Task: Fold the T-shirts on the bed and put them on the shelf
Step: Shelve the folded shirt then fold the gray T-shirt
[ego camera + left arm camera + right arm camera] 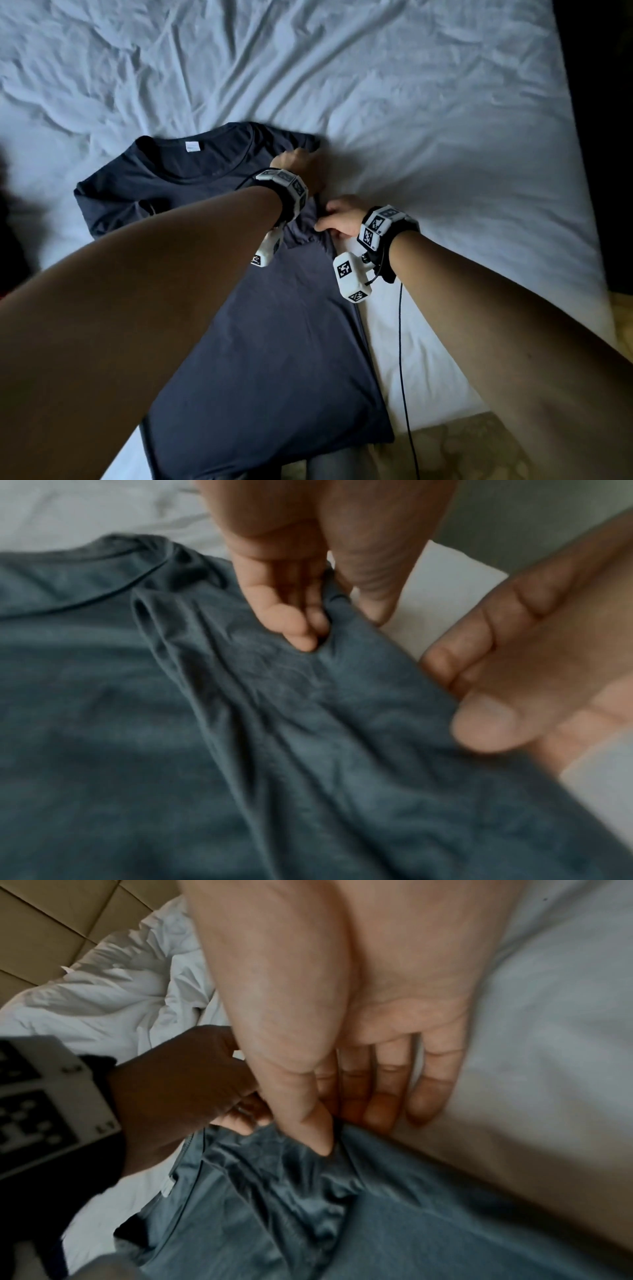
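Observation:
A dark navy T-shirt (274, 342) lies face up on the white bed (411, 102), collar away from me, hem at the near edge. My left arm crosses over it, and my left hand (295, 161) pinches a fold at the shirt's right shoulder. In the left wrist view that hand (337, 620) has bunched fabric (171, 723) between fingers and thumb. My right hand (337, 217) pinches the right side edge just below the sleeve. The right wrist view shows its thumb on top of the cloth (377, 1218) and its fingers (377, 1115) beneath.
Crumpled white sheet covers the bed around the shirt. The bed's right edge meets a dark strip (599, 102), with patterned floor (462, 445) at the lower right. A black cable (400, 342) hangs from my right wrist. Something dark (10, 240) sits at the left edge.

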Demonstrator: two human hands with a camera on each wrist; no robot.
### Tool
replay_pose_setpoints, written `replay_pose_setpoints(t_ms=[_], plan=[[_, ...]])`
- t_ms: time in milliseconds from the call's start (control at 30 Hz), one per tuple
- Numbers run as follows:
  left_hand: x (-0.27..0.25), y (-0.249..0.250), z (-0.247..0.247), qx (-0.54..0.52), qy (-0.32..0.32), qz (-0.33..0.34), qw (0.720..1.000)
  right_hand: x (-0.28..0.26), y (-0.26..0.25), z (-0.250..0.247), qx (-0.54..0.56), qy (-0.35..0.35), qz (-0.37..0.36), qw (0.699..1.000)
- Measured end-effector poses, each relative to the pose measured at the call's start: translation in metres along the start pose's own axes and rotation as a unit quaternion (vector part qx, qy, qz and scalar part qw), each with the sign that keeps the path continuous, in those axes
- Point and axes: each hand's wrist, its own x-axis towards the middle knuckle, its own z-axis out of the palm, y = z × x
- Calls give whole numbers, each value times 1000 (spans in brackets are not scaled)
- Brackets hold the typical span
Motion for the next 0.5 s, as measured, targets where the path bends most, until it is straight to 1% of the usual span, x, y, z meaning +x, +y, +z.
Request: replay_pose_setpoints(t_ms=[67,167,267,333,400,433,500], plan=[[-2,-5,3,-86,11,-31,996,-4,-4,4,-10,-9,-6,1000],[-12,-17,1,-223,51,-71,971,-15,-15,11,3,-33,1,999],[-26,-33,-7,-331,95,-104,933,-30,-30,20,33,-52,1,998],[-34,-47,-6,-397,105,-130,902,-42,-41,26,7,-28,-25,999],[-42,-63,-4,-460,126,-170,862,-53,-52,36,-4,-6,-47,999],[-44,-71,-4,-477,133,-197,846,-58,-59,41,-5,-8,-51,999],[-54,-83,-11,-478,120,-253,832,-63,-70,54,-9,-4,-59,998]])
